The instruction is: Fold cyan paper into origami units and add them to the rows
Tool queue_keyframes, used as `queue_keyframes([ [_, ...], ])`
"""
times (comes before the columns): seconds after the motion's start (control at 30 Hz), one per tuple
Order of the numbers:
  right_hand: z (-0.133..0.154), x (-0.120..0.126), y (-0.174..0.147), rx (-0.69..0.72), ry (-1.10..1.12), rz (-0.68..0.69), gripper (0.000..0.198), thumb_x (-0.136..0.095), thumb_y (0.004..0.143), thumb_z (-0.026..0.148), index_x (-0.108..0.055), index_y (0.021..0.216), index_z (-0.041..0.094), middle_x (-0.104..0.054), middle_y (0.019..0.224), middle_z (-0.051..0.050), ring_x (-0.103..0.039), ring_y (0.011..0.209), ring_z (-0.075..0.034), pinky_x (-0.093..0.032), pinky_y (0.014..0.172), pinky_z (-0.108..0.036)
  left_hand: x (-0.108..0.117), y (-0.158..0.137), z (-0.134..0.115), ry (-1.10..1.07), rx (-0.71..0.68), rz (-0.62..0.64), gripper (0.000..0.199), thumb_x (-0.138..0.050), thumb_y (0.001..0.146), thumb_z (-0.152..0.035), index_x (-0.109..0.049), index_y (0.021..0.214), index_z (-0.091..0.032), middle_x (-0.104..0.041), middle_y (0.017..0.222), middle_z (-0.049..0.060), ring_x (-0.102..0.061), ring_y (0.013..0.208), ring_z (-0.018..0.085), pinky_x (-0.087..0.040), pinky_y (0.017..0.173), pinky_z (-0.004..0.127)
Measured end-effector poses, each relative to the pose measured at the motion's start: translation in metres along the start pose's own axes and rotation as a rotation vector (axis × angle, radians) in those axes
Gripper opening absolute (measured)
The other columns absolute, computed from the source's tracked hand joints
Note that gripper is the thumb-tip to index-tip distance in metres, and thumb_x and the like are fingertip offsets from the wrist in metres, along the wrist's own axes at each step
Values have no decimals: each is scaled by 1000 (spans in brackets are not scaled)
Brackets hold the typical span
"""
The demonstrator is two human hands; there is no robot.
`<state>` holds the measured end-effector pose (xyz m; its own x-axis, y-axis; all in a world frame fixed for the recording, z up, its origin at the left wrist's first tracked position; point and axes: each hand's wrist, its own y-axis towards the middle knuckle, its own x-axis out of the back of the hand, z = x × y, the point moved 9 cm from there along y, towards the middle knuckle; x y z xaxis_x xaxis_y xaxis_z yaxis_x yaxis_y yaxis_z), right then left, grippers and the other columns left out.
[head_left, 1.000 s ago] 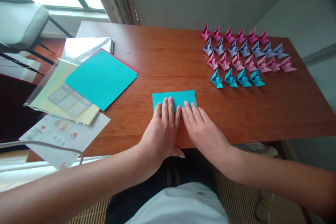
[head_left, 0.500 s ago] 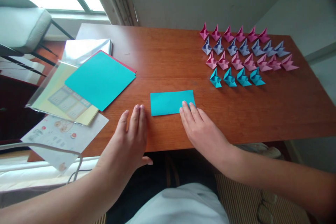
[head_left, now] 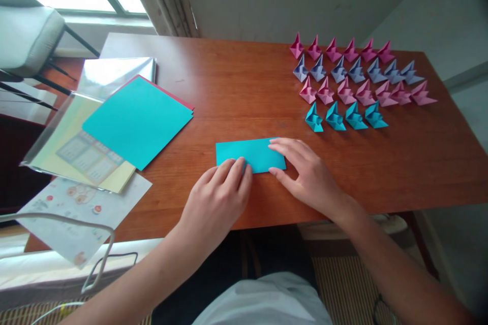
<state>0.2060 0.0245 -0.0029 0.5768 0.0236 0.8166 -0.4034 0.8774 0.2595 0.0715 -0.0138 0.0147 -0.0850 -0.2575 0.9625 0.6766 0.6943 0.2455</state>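
Note:
A turquoise sheet of origami paper [head_left: 247,151], a long rectangle that looks folded in half, lies flat near the table's front edge. My left hand [head_left: 221,193] is at its near long edge, the fingers bent and close together on the paper; its thumb is hidden. Across the right end, my right hand [head_left: 305,167] grips the sheet, fingertips at the far edge and thumb at the near one. To the upper right stand rows of small folded paper figures: dark pink [head_left: 333,51], lavender [head_left: 338,69], light pink [head_left: 345,92] and turquoise [head_left: 356,117].
Left on the wooden table [head_left: 236,86] lies a stack of turquoise sheets [head_left: 137,122] over a clear packet of yellow paper [head_left: 80,117]. A printed sheet [head_left: 68,223] overhangs the front left edge near a pale cable [head_left: 76,218]. A chair [head_left: 30,35] stands beyond.
My left hand has moved right onto the paper's near edge, its fingers now bent. My right hand has changed from lying flat on the corner to spanning the right end with thumb and fingers.

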Motion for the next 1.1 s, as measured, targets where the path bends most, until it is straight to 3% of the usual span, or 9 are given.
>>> queue_keyframes([
  [0.1,2,-7,-5,65,-36,67,45,-65,94,29,-56,137,20,-63,141,-13,-57,133,-29,-49,109,-53,0,5,2,-27,-13,-23,24,-52,99,-13,-72,111,-15,-76,117,10,-72,102,24,-58,78,35],
  [0.3,6,-9,-7,168,-167,41,28,-56,99,20,-66,125,16,-71,132,-12,-62,126,-26,-48,108,-47,-1,10,3,-60,-7,-57,16,-57,98,-15,-71,104,-17,-77,104,4,-72,93,20,-55,71,32],
  [0.5,5,-9,-5,152,-169,42,30,-58,100,28,-67,126,18,-71,131,-12,-63,125,-27,-50,106,-47,-2,12,-2,-72,-28,-71,12,-59,97,-16,-70,102,-18,-76,105,5,-71,94,19,-53,71,31],
  [0.77,5,-8,-7,126,-147,8,30,-56,100,24,-66,128,18,-71,132,-11,-62,126,-27,-51,105,-47,-2,15,-4,-73,-73,-49,22,-50,98,-8,-70,100,-16,-76,103,7,-71,92,20,-53,68,31],
  [1.1,33,-14,-10,229,-233,8,24,-56,101,20,-71,119,15,-74,126,-11,-65,115,-25,-54,97,-41,-3,15,-5,-63,-82,-61,21,-51,97,-8,-70,105,-13,-76,104,7,-72,92,20,-54,69,31],
])
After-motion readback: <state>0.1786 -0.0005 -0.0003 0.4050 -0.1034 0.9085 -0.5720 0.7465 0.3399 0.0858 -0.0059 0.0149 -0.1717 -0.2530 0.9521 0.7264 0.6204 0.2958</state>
